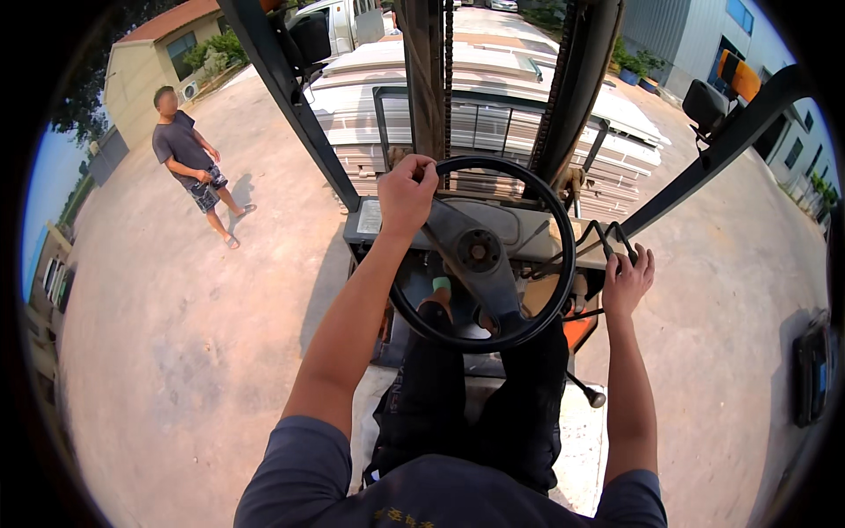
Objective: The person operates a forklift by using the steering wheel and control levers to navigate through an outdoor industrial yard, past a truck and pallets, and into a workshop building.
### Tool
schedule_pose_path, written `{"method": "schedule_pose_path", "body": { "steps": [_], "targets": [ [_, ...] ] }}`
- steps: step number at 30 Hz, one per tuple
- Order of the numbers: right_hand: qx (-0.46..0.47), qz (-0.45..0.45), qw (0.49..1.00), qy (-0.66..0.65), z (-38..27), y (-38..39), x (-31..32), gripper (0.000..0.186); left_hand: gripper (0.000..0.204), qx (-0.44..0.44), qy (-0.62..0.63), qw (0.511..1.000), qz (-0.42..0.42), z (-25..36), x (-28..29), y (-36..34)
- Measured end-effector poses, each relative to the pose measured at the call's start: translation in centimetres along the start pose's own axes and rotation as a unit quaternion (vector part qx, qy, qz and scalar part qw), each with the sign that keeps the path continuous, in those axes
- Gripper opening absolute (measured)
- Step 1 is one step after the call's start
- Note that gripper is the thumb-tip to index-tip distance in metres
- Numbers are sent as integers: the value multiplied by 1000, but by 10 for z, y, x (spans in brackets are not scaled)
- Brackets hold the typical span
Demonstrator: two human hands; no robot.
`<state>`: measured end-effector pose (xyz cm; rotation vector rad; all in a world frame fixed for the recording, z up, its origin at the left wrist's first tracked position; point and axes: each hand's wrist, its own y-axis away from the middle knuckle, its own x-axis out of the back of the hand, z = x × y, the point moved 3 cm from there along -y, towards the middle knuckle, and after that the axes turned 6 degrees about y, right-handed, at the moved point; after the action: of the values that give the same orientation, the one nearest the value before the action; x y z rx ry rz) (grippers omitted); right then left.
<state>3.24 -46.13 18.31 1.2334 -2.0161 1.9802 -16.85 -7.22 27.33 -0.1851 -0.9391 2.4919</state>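
Taking the steering wheel's (569, 255) hub as the centre of a clock, the left hand (406, 198) is on the rim between 10 and 11 o'clock. Its fingers are curled closed, grasping the wheel; whether they circle the bare rim or a small knob on it is hidden. Held there with the forearm running straight up to it, the wheel can probably be turned by 1 hand, which leaves the other free.

The right hand (627, 280) is at 3 o'clock, outside the rim, over the ends of 2 black control levers (609, 252). Its fingers bend over the tips, but I cannot tell whether they clench them or merely rest. The levers crank out past the wheel, likely so the driver can reach them without leaning.

The wheel stands directly before the driver, above the legs. At 12 o'clock rises the mast (427, 84), its 2 uprights set apart, presumably to leave a sight line to the stack of pale boards (634, 134) beyond. The forks are out of view, so I cannot tell whether they bear the stack.

Mirrors hang by the posts near 11 o'clock (310, 37) and 2 o'clock (706, 106), apparently for watching behind. A knobbed lever (598, 399) juts out near 5 o'clock, beside the seat. A bystander (187, 151) stands between 9 and 10 o'clock, well apart from the machine.
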Motion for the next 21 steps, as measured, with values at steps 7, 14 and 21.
{"method": "schedule_pose_path", "body": {
  "steps": [7,14,21],
  "targets": [
    [128,-198,963,127,-1,12,31,35,12,-32,7,999,21,-9,-5,0],
    [112,-213,958,158,3,17,25,33,12,-26,9,999,21,-16,-13,3],
    [88,-172,955,225,8,24,18,35,12,-47,34,998,30,-16,-25,-5]
  ]
}}
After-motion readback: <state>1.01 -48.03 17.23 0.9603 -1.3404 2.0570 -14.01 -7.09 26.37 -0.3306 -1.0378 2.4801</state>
